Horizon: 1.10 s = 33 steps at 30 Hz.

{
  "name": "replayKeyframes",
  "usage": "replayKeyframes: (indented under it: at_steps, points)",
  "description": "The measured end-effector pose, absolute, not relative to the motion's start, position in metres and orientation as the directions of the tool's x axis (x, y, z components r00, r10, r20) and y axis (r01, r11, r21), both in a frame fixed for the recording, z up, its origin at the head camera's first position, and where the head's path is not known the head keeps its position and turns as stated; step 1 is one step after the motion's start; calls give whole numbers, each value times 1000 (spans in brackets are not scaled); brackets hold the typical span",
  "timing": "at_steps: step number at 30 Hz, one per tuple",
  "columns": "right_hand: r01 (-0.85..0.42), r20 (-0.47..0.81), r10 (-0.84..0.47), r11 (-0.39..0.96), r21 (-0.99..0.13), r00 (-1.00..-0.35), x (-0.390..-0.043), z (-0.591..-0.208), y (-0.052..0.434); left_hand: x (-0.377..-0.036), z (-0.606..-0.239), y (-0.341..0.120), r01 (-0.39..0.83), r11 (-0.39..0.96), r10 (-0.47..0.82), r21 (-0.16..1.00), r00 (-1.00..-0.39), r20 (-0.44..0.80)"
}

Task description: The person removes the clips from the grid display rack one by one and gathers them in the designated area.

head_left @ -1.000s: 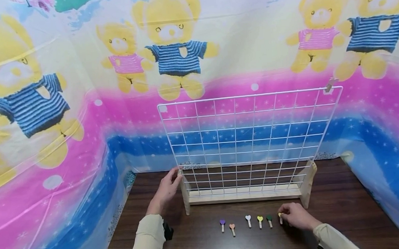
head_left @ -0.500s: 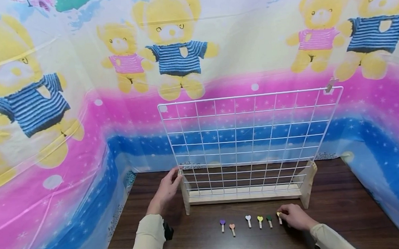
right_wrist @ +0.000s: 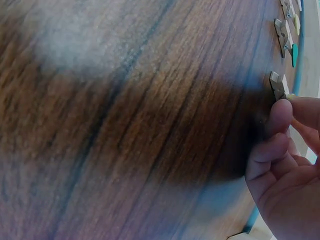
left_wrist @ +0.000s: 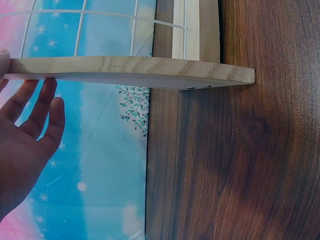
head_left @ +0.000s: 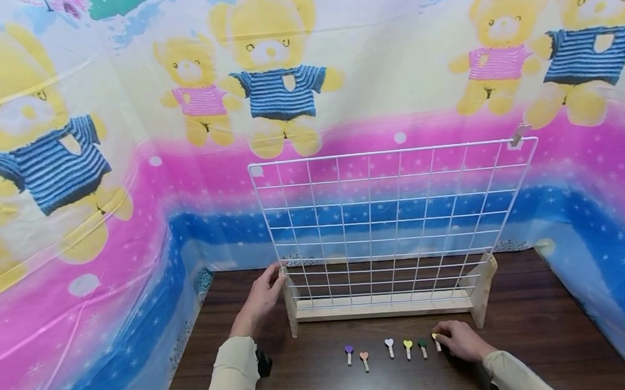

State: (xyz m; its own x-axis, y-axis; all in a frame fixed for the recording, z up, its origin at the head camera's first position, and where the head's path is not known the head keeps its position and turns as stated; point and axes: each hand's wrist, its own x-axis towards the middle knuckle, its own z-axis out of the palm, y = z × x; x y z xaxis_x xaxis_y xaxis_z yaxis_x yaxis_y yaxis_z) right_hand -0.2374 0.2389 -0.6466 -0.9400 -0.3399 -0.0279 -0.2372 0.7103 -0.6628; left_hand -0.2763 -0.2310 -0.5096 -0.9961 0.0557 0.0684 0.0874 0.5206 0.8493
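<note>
A white wire grid panel (head_left: 384, 226) stands upright in a wooden stand (head_left: 384, 310). My left hand (head_left: 261, 296) holds the top of the stand's left side board (left_wrist: 150, 67), thumb on one face and fingers on the other. At the right front, my right hand (head_left: 463, 338) pinches a small wooden clothespin with a yellow heart (head_left: 436, 338) between thumb and fingertip, low at the tabletop. To its left lie more heart clothespins: dark green (head_left: 422, 344), yellow (head_left: 407, 345), white (head_left: 389, 343), orange (head_left: 363, 356) and purple (head_left: 349, 350).
One clothespin (head_left: 517, 136) is clipped to the grid's top right corner. The dark wooden table (head_left: 313, 386) carries everything. Behind and at both sides hangs a cloth (head_left: 382, 101) printed with teddy bears.
My right hand has slid slightly left with the yellow heart clothespin, closer to the dark green one. The left hand stays in place on the stand.
</note>
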Motion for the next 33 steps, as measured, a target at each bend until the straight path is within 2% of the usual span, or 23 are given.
replayKeyframes:
  at_steps: [9,14,18,33]
  points:
    - [-306,52,-334,778,-549,-941,-241,-647,238,-276,-509,-231,88,509,65,856,-996,63]
    - [-338,88,-343,791,-511,-935,-243,-632,242,-276,-509,-231,89,509,67,856,-996,63]
    - [-355,110,-345,809,-469,-932,-246,-606,246,-276,-510,-231,80,514,64,854,-996,55]
    - [-385,241,-307,818,-428,-921,-244,-488,260,-275,-511,-232,94,521,72,849,-995,67]
